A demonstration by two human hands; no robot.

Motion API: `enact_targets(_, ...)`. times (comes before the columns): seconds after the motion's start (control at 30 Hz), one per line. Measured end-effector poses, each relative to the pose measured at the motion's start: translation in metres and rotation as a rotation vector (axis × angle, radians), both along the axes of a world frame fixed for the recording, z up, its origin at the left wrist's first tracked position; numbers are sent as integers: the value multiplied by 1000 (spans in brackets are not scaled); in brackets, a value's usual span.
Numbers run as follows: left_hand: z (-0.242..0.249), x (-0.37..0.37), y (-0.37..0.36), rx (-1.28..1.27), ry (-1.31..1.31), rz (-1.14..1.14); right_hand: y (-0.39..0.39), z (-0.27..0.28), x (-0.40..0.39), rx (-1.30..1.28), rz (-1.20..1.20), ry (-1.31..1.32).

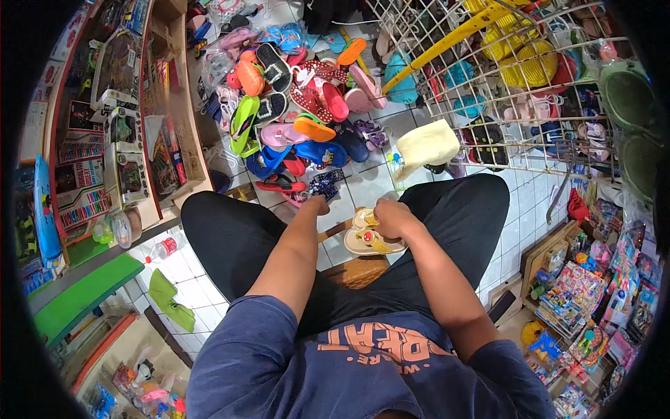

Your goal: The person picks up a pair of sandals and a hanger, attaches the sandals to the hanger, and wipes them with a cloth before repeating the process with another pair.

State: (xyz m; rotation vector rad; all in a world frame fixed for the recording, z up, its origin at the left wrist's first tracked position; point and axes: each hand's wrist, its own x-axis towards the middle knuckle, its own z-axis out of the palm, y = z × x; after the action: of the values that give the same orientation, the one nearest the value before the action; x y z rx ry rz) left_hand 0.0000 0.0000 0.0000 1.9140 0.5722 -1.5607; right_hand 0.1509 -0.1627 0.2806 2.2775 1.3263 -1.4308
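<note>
My right hand is closed on a pair of cream sandals with yellow straps and a red ornament, held low between my knees. My left hand reaches down just left of them, its fingers hidden behind the wrist. Just beyond it lies a navy patterned shoe at the near edge of a heap of footwear. Under the sandals, a brown wooden stool shows between my legs.
The mixed heap of slippers covers the floor ahead. A pale yellow cloth lies beside a wire rack. Toy shelves stand at left, packaged toys at right. A bottle and green cloth lie on the tiles.
</note>
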Motion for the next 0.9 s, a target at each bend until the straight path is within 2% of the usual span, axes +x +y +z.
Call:
enact_targets(0.07, -77, -34, 10, 81, -267, -99, -3, 6, -2, 27, -28, -13)
enact_targets(0.1, -90, -39, 34, 115, -256, -102, 13, -2, 0, 61, -27, -3)
enact_targets(0.2, -109, -47, 26, 202, -347, 81, 12, 0, 1, 80, 18, -23)
enact_targets(0.23, -66, -19, 8, 201, -341, 76, 13, -1, 0, 84, 45, -43)
enact_targets(0.3, 43, 7, 32, 37, -97, 112, 13, -2, -3, 77, 73, -55)
enact_targets(0.37, 21, 5, 26, 59, -162, 112, 13, 2, -3, 20, 58, -55)
enact_targets(0.47, 4, 11, 13, 213, -432, 120, 10, 9, -3, 17, 68, -85)
enact_targets(0.5, 6, 20, 11, 204, -433, 119, 9, 9, -3, 7, 65, -86)
enact_targets(0.6, 22, 55, 3, 177, -441, -206, 10, 11, -4, -10, 94, -103)
enact_targets(0.63, 21, 63, -1, 165, -446, -204, 13, 13, -4, -23, 94, -106)
enact_targets(0.73, 9, 81, -16, 188, -671, -319, 13, 16, -3, 2, 78, -90)
enact_targets(0.9, -11, 111, -32, 128, -535, -458, 5, 9, -5, 25, 39, -71)
